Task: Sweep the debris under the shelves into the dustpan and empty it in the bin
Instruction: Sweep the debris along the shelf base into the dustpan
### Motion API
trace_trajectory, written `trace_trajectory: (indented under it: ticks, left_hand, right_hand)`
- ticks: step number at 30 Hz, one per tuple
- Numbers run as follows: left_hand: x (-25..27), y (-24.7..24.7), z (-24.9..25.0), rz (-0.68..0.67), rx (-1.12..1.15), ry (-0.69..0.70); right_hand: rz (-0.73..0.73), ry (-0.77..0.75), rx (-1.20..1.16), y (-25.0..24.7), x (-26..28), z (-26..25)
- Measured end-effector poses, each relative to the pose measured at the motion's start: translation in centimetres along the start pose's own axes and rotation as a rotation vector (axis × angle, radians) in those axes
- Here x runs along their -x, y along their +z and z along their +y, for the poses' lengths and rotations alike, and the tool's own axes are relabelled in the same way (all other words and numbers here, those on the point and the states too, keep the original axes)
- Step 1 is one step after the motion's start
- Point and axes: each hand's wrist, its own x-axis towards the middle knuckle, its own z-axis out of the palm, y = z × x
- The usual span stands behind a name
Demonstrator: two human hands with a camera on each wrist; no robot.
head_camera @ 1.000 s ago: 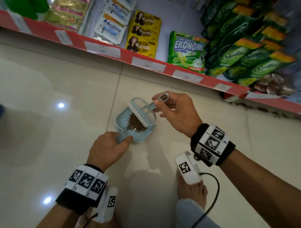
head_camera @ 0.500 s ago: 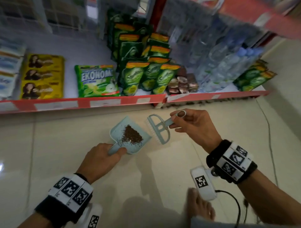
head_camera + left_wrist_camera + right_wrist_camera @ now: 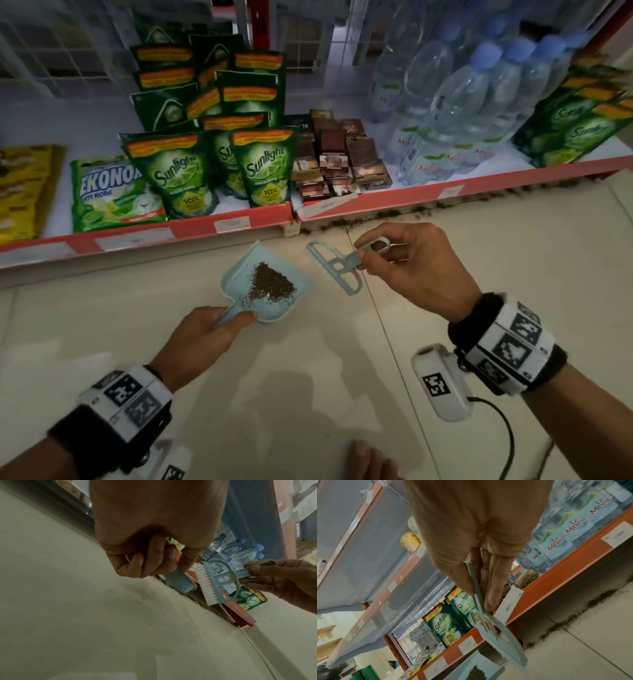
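Left hand point(image 3: 202, 337) has its fingers point(image 3: 137, 563) curled round the handle of the pale blue dustpan point(image 3: 239, 274), and the pan sits low over the tiled floor point(image 3: 102, 325) with a dark heap of debris point(image 3: 272, 286) piled in its middle. Right hand point(image 3: 414, 270) pinches the looped handle of the matching brush point(image 3: 337, 269), fingers point(image 3: 494, 582) closed on it, bristles turned toward the pan's right rim, just beside it and not touching. Ahead, the red edge of the bottom shelf point(image 3: 376, 202) runs across, and a ragged dark line of more debris point(image 3: 394, 214) hugs the floor right under that edge, off to the right of the brush. Open tile lies between the pan and the shelf front, and wide open tile spreads to the right. Green Sunlight pouches point(image 3: 267, 168) and water bottles point(image 3: 455, 113) stand on the shelf above
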Motion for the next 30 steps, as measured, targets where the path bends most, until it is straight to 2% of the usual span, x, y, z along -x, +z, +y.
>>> trace_trajectory:
  ticks: [6,11,13,17,21,25,30]
  left_hand:
    - [0.2,1.5,1.5,-0.012,-0.03,-0.006]
    - [0.3,1.3,1.9,-0.014,-0.093,0.026]
    - [-0.3,1.8,2.4,-0.01,-0.122,0.012]
    - [-2.8,4.4,2.9,0.026,-0.007,0.006]
    - [-4.5,7.4,3.1,-0.025,0.008,0.092]
    - [-5.2,9.5,3.6,-0.076,-0.013,0.123]
    - [-5.3,10.4,3.9,-0.075,0.062,0.141]
  right_hand:
    - [-0.073,-0.048,0.135,-2.8,-0.8,2.2]
    - [-0.141,-0.111,0.35,-3.5,-2.7,3.3]
    - [-0.183,-0.176,0.459,-3.6,-3.9,3.4]
    - [-0.234,-0.312,0.802,-3.7,-6.3,4.4]
    - [-0.321,-0.267,1.077,-4.0,-7.4,5.7]
    - [-0.365,-0.259,1.232,-4.2,-7.9,5.5]
    - [-0.363,-0.357,1.351,-4.1,-9.1,3.8]
